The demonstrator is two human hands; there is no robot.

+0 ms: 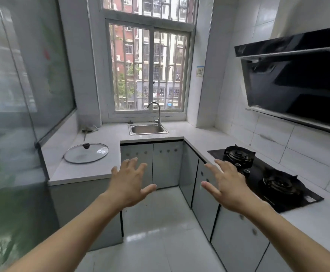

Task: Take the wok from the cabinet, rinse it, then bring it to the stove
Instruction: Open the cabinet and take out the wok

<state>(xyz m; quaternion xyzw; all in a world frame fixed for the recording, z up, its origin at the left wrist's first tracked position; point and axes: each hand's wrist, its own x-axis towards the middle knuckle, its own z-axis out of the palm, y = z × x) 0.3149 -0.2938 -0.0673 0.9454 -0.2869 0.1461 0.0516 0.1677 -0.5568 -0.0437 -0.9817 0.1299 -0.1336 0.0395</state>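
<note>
No wok is in sight. Grey cabinet doors (152, 163) under the counter are all closed. Above them a small steel sink (148, 129) with a curved faucet (157, 112) sits below the window. At the right, a black two-burner gas stove (258, 173) is set into the white counter. My left hand (129, 181) and my right hand (227, 183) are both stretched out in front of me over the floor, fingers spread, holding nothing.
A glass pot lid (86, 153) lies on the left counter (81, 171). A black range hood (297, 79) juts out above the stove. A glass partition (22, 75) stands at the left. The white tiled floor (160, 222) runs between the counters.
</note>
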